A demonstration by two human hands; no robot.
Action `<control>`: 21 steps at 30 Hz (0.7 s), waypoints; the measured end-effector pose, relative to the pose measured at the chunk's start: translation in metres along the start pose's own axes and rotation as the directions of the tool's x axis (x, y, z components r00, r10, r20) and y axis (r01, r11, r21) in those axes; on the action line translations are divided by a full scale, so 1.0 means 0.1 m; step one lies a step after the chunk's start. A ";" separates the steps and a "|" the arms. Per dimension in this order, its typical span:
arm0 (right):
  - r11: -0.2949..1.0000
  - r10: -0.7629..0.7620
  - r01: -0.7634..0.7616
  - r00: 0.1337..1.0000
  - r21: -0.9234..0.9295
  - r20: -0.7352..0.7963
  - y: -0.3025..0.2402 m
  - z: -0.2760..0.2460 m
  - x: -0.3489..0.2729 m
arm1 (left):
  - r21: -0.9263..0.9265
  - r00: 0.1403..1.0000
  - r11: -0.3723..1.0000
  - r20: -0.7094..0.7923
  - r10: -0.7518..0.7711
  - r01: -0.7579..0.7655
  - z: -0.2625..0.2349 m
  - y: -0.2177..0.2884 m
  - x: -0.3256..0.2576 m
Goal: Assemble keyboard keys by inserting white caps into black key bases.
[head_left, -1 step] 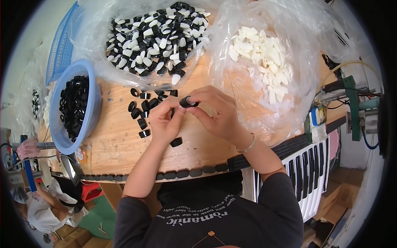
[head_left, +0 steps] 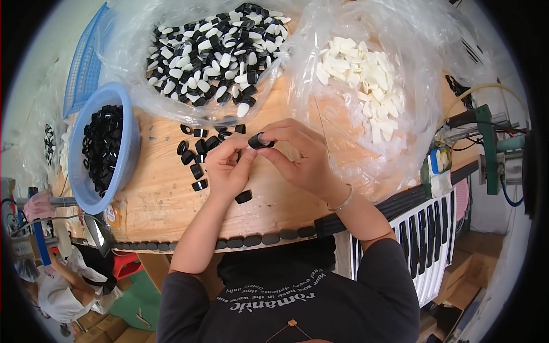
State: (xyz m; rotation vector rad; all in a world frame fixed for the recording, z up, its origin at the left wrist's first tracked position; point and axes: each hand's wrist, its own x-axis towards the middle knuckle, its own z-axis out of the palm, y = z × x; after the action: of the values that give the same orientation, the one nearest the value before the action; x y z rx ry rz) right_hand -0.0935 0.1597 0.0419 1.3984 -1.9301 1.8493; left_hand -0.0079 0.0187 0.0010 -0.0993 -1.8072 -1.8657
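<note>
My left hand (head_left: 226, 168) and my right hand (head_left: 300, 157) meet over the wooden table (head_left: 160, 200). Together their fingertips pinch a small black cap (head_left: 260, 140). Several loose black caps (head_left: 197, 157) lie just left of my left hand. A single black cap (head_left: 243, 196) sits below my palms. Behind the hands lies an open clear bag of black-and-white pieces (head_left: 211, 51). To its right is a clear bag of white pieces (head_left: 366, 80). A blue bowl (head_left: 130, 143) holding black rings stands at the table's left.
A row of black pieces (head_left: 251, 240) lines the table's near edge. A blue basket (head_left: 86, 63) lies at the far left. A green machine with hoses (head_left: 486, 143) and a white slotted rack (head_left: 429, 240) stand at the right. Another person (head_left: 57, 291) is at the lower left.
</note>
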 end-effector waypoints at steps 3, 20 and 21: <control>1.000 -0.004 0.004 1.000 0.022 -0.011 0.02 -0.01 0.00 | -0.137 0.992 0.985 -0.047 -0.115 0.108 0.05 0.07 0.00; 0.986 -0.110 0.118 0.991 -0.116 0.080 0.04 -0.08 0.01 | 0.336 0.975 0.916 0.093 0.200 -0.220 -0.03 0.04 0.10; 0.986 -0.110 0.119 0.991 -0.116 0.077 0.04 -0.07 0.00 | 0.252 0.982 0.949 0.054 0.180 -0.188 -0.03 0.00 0.07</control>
State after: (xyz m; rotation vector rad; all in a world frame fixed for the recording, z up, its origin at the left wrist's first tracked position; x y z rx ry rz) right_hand -0.0992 0.1644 0.0412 1.5212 -1.9140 1.6264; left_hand -0.0127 0.0138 0.0035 -0.1961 -1.9710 -1.4980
